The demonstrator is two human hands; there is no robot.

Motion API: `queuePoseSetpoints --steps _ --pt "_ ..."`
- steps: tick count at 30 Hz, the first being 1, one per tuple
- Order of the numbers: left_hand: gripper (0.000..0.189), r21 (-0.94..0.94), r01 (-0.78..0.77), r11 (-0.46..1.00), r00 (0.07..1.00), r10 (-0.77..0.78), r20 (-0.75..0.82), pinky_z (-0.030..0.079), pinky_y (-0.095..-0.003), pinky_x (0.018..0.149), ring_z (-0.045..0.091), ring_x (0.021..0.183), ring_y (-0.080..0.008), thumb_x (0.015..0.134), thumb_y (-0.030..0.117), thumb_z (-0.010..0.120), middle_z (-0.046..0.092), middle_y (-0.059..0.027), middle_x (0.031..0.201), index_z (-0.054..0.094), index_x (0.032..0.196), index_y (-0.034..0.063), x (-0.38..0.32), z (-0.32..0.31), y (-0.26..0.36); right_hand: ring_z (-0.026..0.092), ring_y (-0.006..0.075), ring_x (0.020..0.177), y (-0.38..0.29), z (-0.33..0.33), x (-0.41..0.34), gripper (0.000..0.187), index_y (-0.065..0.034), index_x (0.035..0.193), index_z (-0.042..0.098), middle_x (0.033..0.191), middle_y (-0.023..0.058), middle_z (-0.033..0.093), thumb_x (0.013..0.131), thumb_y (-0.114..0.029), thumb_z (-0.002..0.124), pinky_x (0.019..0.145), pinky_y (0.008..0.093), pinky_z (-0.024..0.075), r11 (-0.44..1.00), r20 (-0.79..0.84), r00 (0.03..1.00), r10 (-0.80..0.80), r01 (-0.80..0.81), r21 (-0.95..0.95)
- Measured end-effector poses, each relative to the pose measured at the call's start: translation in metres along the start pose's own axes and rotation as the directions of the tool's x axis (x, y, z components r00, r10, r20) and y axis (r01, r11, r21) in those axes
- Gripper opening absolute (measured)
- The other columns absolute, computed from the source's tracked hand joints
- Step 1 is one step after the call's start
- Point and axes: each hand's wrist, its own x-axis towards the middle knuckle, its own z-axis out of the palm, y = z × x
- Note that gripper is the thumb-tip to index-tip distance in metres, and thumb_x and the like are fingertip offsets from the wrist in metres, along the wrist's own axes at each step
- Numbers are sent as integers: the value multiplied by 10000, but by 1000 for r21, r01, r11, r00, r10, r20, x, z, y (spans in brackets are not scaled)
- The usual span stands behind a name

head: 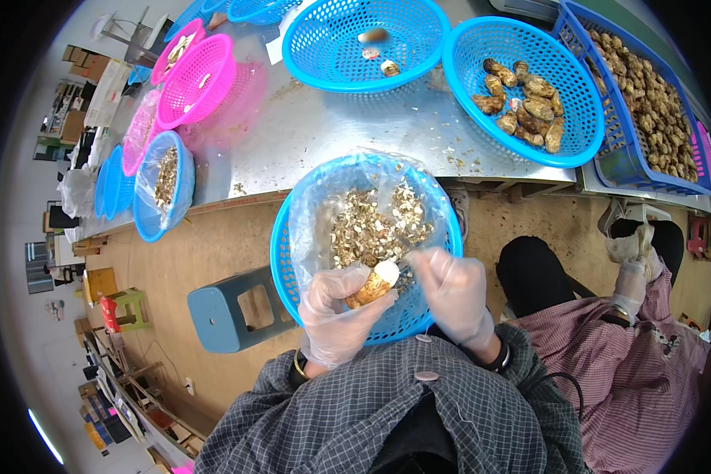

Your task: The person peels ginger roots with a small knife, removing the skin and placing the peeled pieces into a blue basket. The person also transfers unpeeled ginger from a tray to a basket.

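My left hand, in a clear plastic glove, grips a brown tuber or mushroom-like piece with one end bared to white. Close to its right is my right hand, also gloved and closed, blurred; something thin and dark seems to stick out of it, too unclear to name. Both hands are over a blue perforated basket lined with clear plastic, which holds a heap of brown and white peelings.
A steel table carries a blue basket of brown pieces, another blue basket with a few pieces, pink baskets and a blue crate full of brown pieces. A blue stool stands left; a co-worker's gloved hand is right.
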Motion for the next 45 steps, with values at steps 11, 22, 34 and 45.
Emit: queuePoseSetpoints --steps 11,22,34,45 --pt "318 -744 445 498 885 -371 281 543 -320 817 629 933 -189 789 -33 714 625 -121 1026 551 1058 14 7 0 4 584 322 517 7 -16 1 156 -15 768 615 581 166 542 877 -116 662 462 354 429 981 90 977 195 -192 -35" --pt "342 -743 662 99 703 -425 570 526 -270 731 569 849 -167 981 300 548 566 -91 1011 483 1181 30 13 -2 -11 580 272 496 -8 -11 2 95 -28 875 619 599 133 563 850 -92 685 467 355 448 998 42 999 -6 3 64" --pt "416 -649 355 674 934 -282 218 539 -337 808 646 940 -230 675 -107 747 642 -153 1043 585 1036 23 12 0 -7 600 299 515 -10 -24 9 146 -38 765 601 581 155 550 876 -115 657 455 367 443 995 103 990 95 -91 -43" --pt "426 -315 40 948 990 5 142 529 -325 859 629 993 -207 678 -56 811 624 -133 1076 612 1044 35 30 -12 -3 583 354 539 6 -16 0 223 -30 725 565 601 194 535 895 -153 640 468 404 437 980 146 971 188 -195 38"
